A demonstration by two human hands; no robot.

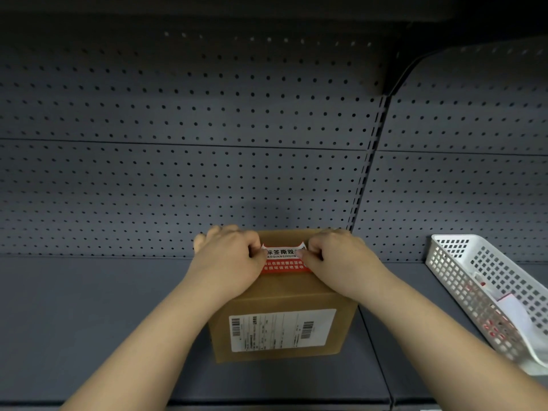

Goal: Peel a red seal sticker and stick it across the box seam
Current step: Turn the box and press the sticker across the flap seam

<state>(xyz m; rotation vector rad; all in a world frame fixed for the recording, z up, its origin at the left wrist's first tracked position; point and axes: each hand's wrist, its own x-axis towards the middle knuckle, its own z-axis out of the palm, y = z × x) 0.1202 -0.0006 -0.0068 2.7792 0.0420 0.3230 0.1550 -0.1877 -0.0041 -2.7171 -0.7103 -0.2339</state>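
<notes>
The sticker lies long axis left-right on top of the box, near the shelf back edge. The left hand and right hand pinch its ends. It bears red-and-white Chinese print; a barcoded label faces front.

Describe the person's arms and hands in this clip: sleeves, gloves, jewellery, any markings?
Both arms are bare up to the bottom edge of the picture, with no sleeves showing. The left hand and right hand wear no gloves. No watch, bracelet or ring shows on the parts in view, and no tattoos or other markings. The fingertips are mostly curled under, so nails are hard to judge.
</notes>
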